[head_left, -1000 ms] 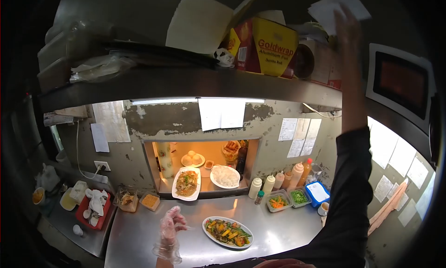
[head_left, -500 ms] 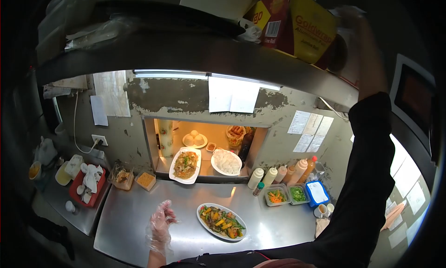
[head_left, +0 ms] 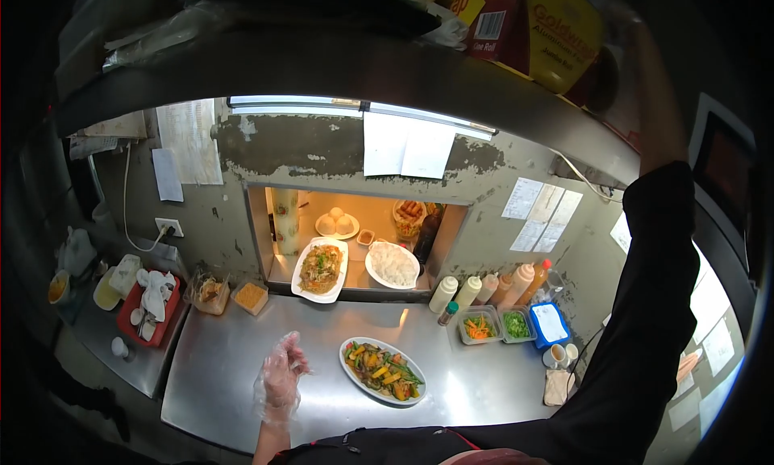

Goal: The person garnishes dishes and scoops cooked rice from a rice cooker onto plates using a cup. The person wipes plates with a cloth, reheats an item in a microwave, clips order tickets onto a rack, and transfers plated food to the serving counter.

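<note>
My left hand (head_left: 280,376), in a clear plastic glove, hovers over the steel counter with its fingers loosely curled, apart and holding nothing. To its right lies an oval white plate (head_left: 357,378) of mixed stir-fried vegetables (head_left: 383,371). My right arm (head_left: 657,223), in a black sleeve, reaches up to the overhead shelf. There my right hand (head_left: 614,15) is dim and blurred beside a yellow aluminum foil box (head_left: 562,33); its fingers and anything in them cannot be made out.
A serving window holds a noodle plate (head_left: 319,270) and a rice bowl (head_left: 393,265). Several sauce bottles (head_left: 490,287), carrot (head_left: 479,327) and green-onion tubs (head_left: 516,325) line the back right. A red basket (head_left: 126,328) stands left. The metal shelf (head_left: 339,74) spans overhead.
The view has tilted slightly, so the counter and plates sit a little higher in it. My right arm stays raised at the shelf; my left hand keeps nearly the same pose.
</note>
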{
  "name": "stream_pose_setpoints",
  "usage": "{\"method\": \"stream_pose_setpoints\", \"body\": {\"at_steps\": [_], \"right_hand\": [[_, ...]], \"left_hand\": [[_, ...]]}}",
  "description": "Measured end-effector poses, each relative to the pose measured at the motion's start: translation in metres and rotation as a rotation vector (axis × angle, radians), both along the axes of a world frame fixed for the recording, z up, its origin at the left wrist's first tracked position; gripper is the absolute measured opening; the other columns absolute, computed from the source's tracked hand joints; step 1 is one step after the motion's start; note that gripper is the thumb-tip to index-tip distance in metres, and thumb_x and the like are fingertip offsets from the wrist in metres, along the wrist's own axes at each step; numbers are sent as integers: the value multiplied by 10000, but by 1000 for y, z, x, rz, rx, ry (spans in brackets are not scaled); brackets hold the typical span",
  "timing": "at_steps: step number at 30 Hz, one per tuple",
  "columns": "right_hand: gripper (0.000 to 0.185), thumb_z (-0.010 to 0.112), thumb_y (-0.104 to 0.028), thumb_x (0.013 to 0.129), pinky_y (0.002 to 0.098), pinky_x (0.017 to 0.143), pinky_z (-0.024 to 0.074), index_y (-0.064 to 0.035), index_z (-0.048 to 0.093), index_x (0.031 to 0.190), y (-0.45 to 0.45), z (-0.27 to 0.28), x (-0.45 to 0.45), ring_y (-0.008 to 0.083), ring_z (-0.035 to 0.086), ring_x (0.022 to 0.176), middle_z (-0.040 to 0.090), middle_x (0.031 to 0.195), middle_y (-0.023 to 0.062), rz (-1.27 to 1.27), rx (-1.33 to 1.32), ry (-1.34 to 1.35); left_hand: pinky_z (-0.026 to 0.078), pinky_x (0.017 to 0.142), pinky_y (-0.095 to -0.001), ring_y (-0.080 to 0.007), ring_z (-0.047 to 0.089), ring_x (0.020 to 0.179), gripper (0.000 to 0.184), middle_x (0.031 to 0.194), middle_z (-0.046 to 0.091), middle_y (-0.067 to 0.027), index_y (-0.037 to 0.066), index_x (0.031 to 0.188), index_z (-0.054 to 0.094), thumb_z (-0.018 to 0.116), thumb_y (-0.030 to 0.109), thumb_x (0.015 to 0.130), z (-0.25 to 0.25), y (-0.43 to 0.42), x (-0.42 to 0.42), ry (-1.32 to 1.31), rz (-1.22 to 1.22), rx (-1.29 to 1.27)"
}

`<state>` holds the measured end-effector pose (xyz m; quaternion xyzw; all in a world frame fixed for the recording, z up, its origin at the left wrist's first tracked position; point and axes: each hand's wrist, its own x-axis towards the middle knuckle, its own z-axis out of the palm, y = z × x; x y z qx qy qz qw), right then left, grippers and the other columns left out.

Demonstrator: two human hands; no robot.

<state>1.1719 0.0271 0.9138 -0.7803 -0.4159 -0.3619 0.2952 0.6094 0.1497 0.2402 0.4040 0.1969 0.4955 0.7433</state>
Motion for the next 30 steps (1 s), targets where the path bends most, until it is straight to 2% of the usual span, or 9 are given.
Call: {"method": "stream_pose_setpoints", "body": {"at_steps": [7,14,17,20,23,27,29,30], "right_hand": [[208,509,-196,878,319,678,519,-64,662,925,-46,-48,-3,215,633,777,655,875,108,-62,80,-197],[215,518,-208,880,315,668,516,-50,656,923,-93,-102,-12,205,626,757,648,858,98,-188,131,-266],[219,522,-213,881,313,664,514,-44,654,922,-107,-119,-18,201,622,748,645,851,93,-238,161,-285],[224,526,-219,882,311,660,513,-38,652,921,-123,-137,-20,196,619,740,642,844,89,-279,204,-299],[229,530,-224,883,310,656,511,-32,649,920,-137,-155,-22,192,616,731,639,837,84,-326,252,-323],[238,535,-231,884,307,651,510,-24,646,919,-151,-195,-46,186,611,720,635,827,78,-376,457,-455],[242,538,-234,885,306,648,509,-20,645,919,-153,-234,-72,183,609,714,633,823,75,-385,697,-601],[245,539,-236,885,306,647,508,-18,644,918,-147,-261,-88,182,608,711,632,820,74,-371,828,-660]], "left_hand": [[462,685,-257,-120,535,792,470,894,556,-15,20,1193,541,545,366,875,-4,-1,3,15,-7,-27],[484,681,-261,-125,547,788,449,893,559,-27,16,1189,542,545,345,884,-14,-7,4,-20,3,-52],[483,683,-257,-121,549,792,440,892,559,-29,14,1190,543,553,330,883,-16,-8,9,2,-67,-63],[486,688,-260,-112,548,822,432,926,565,-28,27,1195,544,560,328,885,-19,2,21,114,-198,13],[488,705,-264,-112,549,901,423,992,582,-30,53,1198,549,560,342,889,6,29,40,437,-307,262],[485,831,-311,-179,542,1057,527,1188,562,-78,98,1241,528,606,427,837,33,101,74,569,-361,354],[460,900,-338,-209,518,1129,579,1237,543,-113,91,1263,505,592,468,833,70,141,92,841,-201,711],[422,963,-359,-226,511,1155,584,1264,528,-120,87,1259,511,557,495,843,81,160,110,896,-104,663]]}}
